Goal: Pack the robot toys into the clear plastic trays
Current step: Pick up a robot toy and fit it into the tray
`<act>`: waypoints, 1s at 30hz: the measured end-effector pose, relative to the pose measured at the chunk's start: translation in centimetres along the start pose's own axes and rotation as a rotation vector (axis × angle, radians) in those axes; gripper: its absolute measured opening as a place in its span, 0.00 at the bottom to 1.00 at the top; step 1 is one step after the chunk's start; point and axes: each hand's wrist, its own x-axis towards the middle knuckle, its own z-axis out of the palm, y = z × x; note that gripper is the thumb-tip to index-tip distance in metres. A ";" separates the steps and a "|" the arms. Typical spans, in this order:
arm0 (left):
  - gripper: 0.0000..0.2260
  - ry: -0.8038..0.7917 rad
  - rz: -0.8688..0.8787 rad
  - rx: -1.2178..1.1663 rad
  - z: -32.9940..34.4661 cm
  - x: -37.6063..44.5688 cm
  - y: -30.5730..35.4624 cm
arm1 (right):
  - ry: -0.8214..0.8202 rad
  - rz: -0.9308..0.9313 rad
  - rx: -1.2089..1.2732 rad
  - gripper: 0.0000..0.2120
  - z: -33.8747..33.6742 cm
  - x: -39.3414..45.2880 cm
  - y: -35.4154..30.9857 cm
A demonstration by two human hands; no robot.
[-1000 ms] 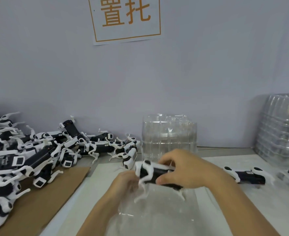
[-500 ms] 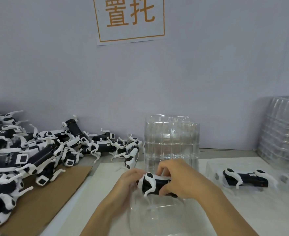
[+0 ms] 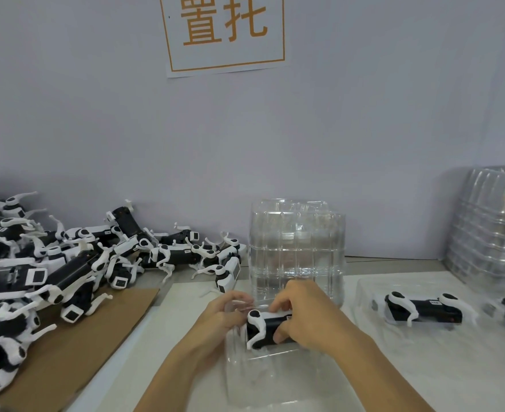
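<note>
R hand (image 3: 301, 316) grips robot dog toy (image 3: 264, 328); L hand (image 3: 224, 315) pinches clear tray (image 3: 245, 379) rim at 9 o'clock; I read toy's long axis 9-to-3 over tray cavity; R nearer.

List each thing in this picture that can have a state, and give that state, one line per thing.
Right hand: grips the robot toy.
Left hand: fingers at the tray's rim.
Robot toy: held, lowered into the front tray.
Front tray: lying flat under the hands.
Packed toy: seated in its tray.
Toy pile: loose, unpacked.
Tray stack: nested, upright, empty.
</note>
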 end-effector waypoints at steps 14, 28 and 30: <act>0.15 -0.004 -0.034 0.010 0.2 0.1 0.1 | 0.240 -0.121 0.087 0.09 0.1 -4.3 2.6; 0.07 0.106 0.152 0.488 0.7 0.1 2.4 | 0.245 -0.120 0.065 0.12 0.0 -3.7 2.8; 0.08 -0.018 0.107 0.542 1.1 -0.1 2.9 | 0.239 -0.109 0.062 0.12 -0.1 -3.6 2.7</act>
